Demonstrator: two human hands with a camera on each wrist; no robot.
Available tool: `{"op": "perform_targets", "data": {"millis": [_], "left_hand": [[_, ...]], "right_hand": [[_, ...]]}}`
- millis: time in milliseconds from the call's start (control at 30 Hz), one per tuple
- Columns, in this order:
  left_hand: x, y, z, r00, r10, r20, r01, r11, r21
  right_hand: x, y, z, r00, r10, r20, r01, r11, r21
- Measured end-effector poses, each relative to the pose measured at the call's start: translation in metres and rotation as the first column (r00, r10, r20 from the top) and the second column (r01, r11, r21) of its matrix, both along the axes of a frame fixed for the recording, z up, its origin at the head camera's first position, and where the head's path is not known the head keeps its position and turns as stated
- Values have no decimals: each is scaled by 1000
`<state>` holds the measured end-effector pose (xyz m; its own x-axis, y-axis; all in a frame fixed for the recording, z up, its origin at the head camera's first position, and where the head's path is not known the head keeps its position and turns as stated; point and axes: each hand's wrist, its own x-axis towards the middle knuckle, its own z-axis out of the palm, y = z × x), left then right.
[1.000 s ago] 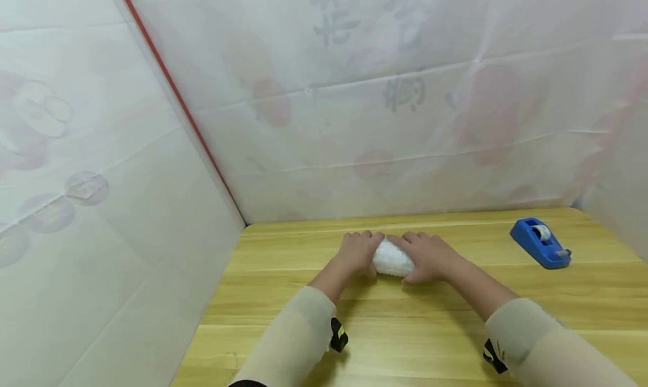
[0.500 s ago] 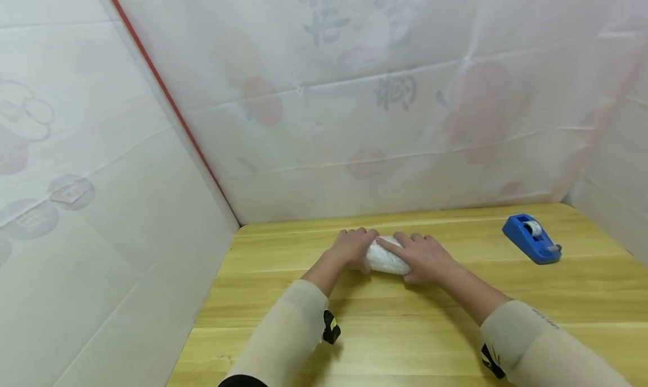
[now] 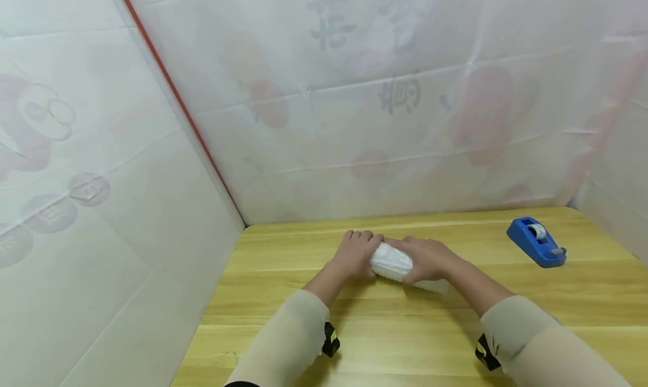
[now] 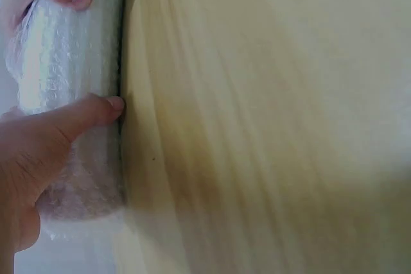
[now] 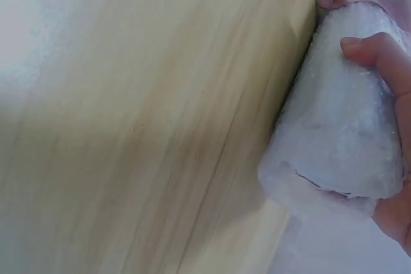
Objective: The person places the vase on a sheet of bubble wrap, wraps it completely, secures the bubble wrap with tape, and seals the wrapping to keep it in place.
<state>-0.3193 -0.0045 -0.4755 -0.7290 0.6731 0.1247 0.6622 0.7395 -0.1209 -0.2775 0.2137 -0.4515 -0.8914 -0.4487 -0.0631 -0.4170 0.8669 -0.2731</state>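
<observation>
A roll-shaped bundle in clear bubble wrap (image 3: 391, 262) lies on the wooden table, near its back edge. My left hand (image 3: 355, 255) grips the bundle's left end, its thumb (image 4: 96, 112) lying across the wrap. The other end is held by my right hand (image 3: 429, 260), with the fingers curled over the far side. Past that hand a clear flap of wrap (image 3: 434, 286) shows on the table. In the right wrist view the bundle's end (image 5: 321, 187) has loose, folded layers. What lies inside the wrap cannot be made out clearly.
A blue tape dispenser (image 3: 538, 242) with a roll of tape stands at the table's back right. White sheeting (image 3: 324, 196) hangs behind the wooden table (image 3: 395, 342), and more sheeting (image 3: 167, 263) borders its left side.
The bundle now slopes down more to the right between my hands. My right hand has turned around it, and a clear flap has come into sight below that hand.
</observation>
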Motion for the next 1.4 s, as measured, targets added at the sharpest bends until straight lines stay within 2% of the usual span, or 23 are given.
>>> {"op": "perform_targets", "data": {"millis": [100,233,367,500,600,733,833,967,1100,1167,1267,1400], "left_hand": [[0,1,0,999,-13,36,13,1000,16],[-1,1,6,995,-17,95,14,999,37],[-2,2,14,992,-4,129,-1,999,39],[-3,3,19,987,6,159,-10,1000,25],[-3,0,19,983,8,184,-15,999,40],[-2,-7,19,976,-4,218,-11,998,66],[1,-11,17,983,-13,185,6,999,34],[4,-11,10,996,-52,76,56,997,-48],[4,-9,6,996,-91,11,91,994,-52],[4,-8,7,996,-91,6,91,995,-35],[4,-5,10,996,-84,27,84,996,-16],[7,-2,15,995,-53,87,54,998,-16]], "right_hand": [[2,1,0,1000,7,26,-6,1000,-18],[8,2,1,1000,0,31,1,1000,-28],[16,5,1,992,50,-113,-44,997,58],[25,9,-3,947,151,-284,-98,977,191],[28,9,-4,929,185,-321,-122,970,208],[29,6,-7,934,174,-314,-121,976,179],[27,4,-8,941,154,-302,-113,983,147],[24,7,-7,962,107,-251,-86,992,92],[20,11,-6,977,70,-204,-59,996,60],[18,11,-6,978,61,-200,-51,997,51],[19,12,-7,970,32,-240,-20,998,54],[23,9,-13,940,-19,-339,56,993,101]]}}
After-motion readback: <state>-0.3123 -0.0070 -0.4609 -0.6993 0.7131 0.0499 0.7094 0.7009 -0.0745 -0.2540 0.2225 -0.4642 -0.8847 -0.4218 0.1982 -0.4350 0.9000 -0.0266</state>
